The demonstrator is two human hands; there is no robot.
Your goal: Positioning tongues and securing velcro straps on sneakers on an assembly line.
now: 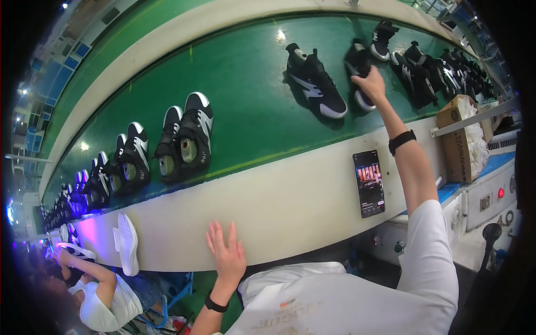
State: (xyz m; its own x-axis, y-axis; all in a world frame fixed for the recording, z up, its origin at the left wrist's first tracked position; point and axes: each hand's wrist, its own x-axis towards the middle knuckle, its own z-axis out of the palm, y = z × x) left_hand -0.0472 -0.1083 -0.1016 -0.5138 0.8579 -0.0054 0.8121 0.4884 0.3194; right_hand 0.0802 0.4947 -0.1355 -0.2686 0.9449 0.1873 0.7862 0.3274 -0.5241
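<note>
My right hand (371, 84) reaches far out over the green conveyor belt (245, 95) and grips a black-and-white sneaker (358, 66) by its heel end. Another black sneaker with a white zigzag (317, 85) lies on the belt just left of it. My left hand (226, 254) rests flat, fingers spread, on the cream side rail of the conveyor (279, 201). Both wrists wear black bands.
Pairs of black-and-white sneakers (184, 137) on lasts line the belt to the left; more shoes (430, 72) crowd the right. A phone (369, 183) leans on the rail. A cardboard box (458, 139) holds white material. White soles (128, 244) sit near a seated person (97, 290) at lower left.
</note>
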